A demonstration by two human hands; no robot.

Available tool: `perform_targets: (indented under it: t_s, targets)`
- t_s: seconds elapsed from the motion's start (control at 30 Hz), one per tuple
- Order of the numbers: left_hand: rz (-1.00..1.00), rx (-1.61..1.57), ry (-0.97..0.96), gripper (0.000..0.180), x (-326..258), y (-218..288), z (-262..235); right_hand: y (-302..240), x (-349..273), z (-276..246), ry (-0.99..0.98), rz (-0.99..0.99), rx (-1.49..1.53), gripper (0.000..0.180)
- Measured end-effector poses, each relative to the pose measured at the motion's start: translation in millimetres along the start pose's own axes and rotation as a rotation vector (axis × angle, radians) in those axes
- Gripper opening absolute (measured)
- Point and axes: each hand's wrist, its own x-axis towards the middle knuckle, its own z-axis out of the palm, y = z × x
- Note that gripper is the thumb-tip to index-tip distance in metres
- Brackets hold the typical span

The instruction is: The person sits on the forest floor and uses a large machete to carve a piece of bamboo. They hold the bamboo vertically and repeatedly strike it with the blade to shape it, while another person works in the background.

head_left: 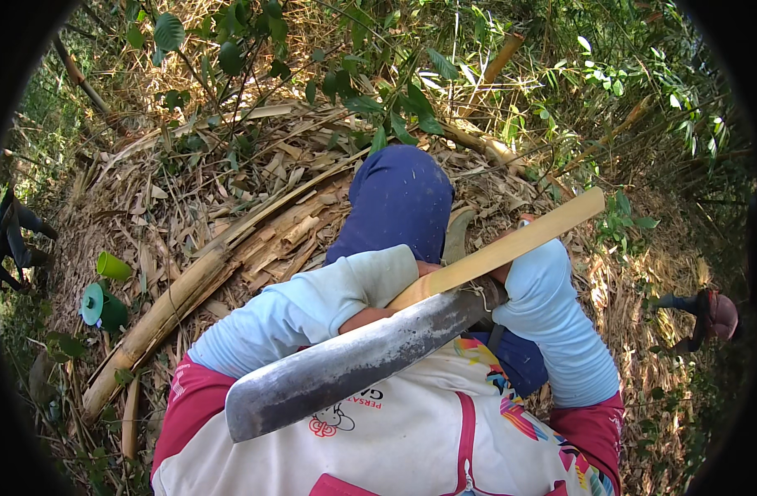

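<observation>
A broad, dark-stained machete [337,368] lies slantwise in front of my chest, its blade tip toward the lower left. My right hand [501,271] is closed at its handle end, largely hidden behind a bamboo strip and the blade. The flat, pale bamboo strip [519,240] crosses above the blade and points to the upper right. At its lower end is my left hand [427,268], closed round it; a pale grey cuff or glove and the strip cover most of the fingers. My knee [401,198] in dark blue cloth rises just beyond.
A long split bamboo pole [180,298] curves along the left over ground strewn with shavings. Beside it are a green lidded container [104,307] and a yellow-green cup [113,266]. Leafy twigs [403,107] hang ahead. Other people appear at the far left [15,236] and far right [709,318].
</observation>
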Motion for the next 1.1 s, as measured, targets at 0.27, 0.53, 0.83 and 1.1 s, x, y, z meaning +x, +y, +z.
perform_targets:
  t_s: [0.27,0.53,0.83,1.1]
  targets:
    - [-0.082,-0.333,0.187,0.070,-7.9,-13.4,-4.6,-5.4,-13.3,6.3,-0.152,0.042,0.184,0.040]
    - [-0.041,-0.444,0.195,0.082,-5.1,-24.2,-18.3,24.0,-68.0,62.7,0.212,0.776,1.232,0.034]
    - [-0.029,-0.440,0.219,0.078,3.5,-22.4,-16.1,62.8,-126.8,110.4,0.457,1.298,1.519,0.042]
    - [0.036,-0.181,0.444,0.063,15.5,-31.4,1.1,38.8,-105.9,74.5,0.695,0.737,1.210,0.042]
